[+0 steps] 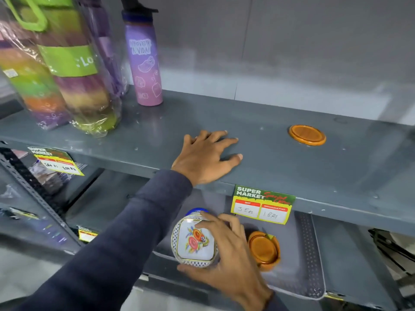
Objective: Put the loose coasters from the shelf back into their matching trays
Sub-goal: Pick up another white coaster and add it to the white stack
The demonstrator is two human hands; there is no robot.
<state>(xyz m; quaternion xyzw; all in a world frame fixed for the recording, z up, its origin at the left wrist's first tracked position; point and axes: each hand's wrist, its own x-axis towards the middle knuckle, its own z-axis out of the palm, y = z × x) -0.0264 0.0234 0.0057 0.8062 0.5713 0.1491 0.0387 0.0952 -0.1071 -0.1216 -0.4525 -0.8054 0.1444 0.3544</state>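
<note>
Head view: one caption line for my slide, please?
Left hand flat on shelf; right hand grips floral coaster.

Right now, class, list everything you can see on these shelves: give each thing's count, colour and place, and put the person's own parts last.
Loose coaster: one, orange, upper shelf, right of the left hand.
Coaster stack: one stack, orange, lower shelf, right of the floral tray; number unclear.
Floral tray: one, white with red and orange flowers, lower shelf, under the right hand.
Water bottle: one, purple fading to pink, upright, upper shelf back left.
Wrapped bottle packs: at least two, striped green, purple, orange, upper shelf far left.
Price tag: yellow and green, on the upper shelf edge.
Left hand: flat on the upper shelf.
Right hand: fingers on the floral tray.
</note>
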